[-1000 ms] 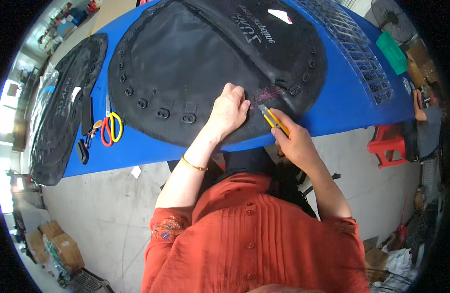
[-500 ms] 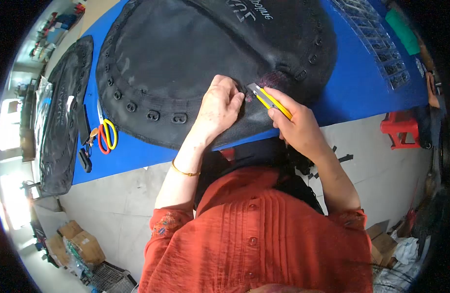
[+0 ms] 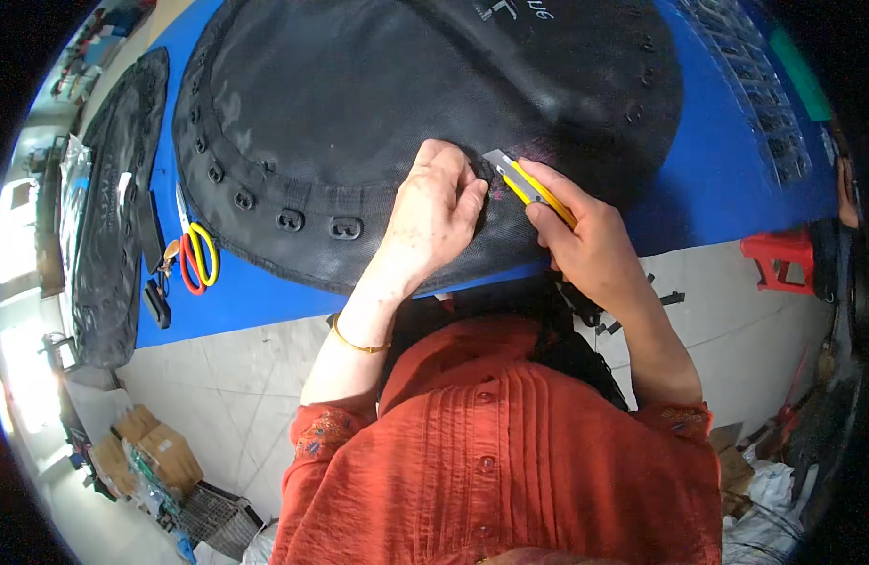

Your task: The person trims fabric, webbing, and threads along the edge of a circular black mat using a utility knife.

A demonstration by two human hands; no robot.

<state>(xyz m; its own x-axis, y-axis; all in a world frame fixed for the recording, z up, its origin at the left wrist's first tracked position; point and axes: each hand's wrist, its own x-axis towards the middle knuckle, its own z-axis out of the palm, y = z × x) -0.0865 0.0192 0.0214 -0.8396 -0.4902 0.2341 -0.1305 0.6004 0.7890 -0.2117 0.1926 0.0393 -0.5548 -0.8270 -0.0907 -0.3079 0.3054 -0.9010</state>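
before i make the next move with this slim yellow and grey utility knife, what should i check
1. Slim yellow and grey utility knife in the right hand: ok, gripped.
2. Silver metal blade out: ok, exposed.
3. Left hand on the large round black fabric piece: ok.
4. Left fingers well clear of the blade: not ok, its tip is close to them.
5. Blade touching the fabric: cannot tell.
6. Red and yellow-handled scissors away from the blade: ok, off to the left.

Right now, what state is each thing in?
Yellow utility knife: blade out
Right hand: gripping the knife
Left hand: fingers curled, on the mat
Round black mat: spread out, creased
Red-and-yellow-handled scissors: blades look closed
Clear compartment tray: can't tell if lidded
Red stool: upright
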